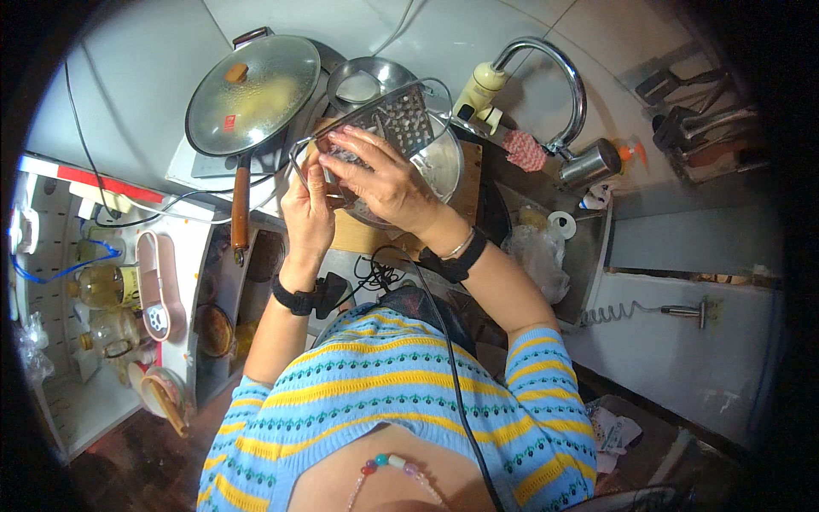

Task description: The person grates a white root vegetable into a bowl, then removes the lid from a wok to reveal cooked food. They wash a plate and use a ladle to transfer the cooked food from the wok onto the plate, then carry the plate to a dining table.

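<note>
A metal grater (pixel 406 121) is held tilted over a large metal bowl (pixel 448 157), which rests on a wooden board (pixel 349 233). My left hand (pixel 311 203) grips the grater's frame near its lower left end. My right hand (pixel 377 176) lies over the grater's surface with its fingers bent; pale shreds show by the fingertips. Whether a piece of food is under the right palm is hidden. Behind the grater stands a smaller metal bowl (pixel 387 69) with a whitish round thing in it.
At the back left, a pan with a glass lid (pixel 269 128) has its wooden handle (pixel 240 205) pointing towards me. A curved faucet (pixel 579 83) and a sink (pixel 592 256) holding a plastic bag (pixel 540 262) are on the right. Cables cross the left side.
</note>
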### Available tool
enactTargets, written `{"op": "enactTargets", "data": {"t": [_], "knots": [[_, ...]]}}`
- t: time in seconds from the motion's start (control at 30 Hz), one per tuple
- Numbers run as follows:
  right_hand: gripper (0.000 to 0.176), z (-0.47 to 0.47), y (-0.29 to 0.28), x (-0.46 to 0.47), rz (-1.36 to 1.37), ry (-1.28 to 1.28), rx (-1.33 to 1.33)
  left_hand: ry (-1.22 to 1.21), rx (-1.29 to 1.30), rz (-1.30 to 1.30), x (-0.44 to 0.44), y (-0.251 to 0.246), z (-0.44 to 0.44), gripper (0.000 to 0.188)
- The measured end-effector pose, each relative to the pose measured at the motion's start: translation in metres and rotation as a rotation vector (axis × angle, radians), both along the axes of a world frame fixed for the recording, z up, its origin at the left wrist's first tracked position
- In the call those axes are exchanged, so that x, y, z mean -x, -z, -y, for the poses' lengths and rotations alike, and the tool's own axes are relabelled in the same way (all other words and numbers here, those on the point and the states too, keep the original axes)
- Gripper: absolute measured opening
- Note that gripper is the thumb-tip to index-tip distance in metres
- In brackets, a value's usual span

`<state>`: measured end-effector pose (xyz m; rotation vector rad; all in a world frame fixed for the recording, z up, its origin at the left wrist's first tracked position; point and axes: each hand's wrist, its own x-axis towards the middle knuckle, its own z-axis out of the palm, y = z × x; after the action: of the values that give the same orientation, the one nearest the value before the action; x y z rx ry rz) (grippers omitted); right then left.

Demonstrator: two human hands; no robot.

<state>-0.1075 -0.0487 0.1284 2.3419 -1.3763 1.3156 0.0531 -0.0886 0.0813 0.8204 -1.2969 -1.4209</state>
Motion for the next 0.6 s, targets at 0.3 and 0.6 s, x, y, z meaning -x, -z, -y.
{"op": "enactTargets", "data": {"t": [0.3,0.6], "knots": [[0.03,-0.019,0.033,0.021,0.012,0.098,-0.006,-0.072,0.141,-0.008,0.002,-0.009,-0.002,0.041],[0.033,-0.007,0.008,0.03,0.148,0.149,-0.048,-0.125,0.24,0.07,0.0,-0.014,0.007,0.042]]}}
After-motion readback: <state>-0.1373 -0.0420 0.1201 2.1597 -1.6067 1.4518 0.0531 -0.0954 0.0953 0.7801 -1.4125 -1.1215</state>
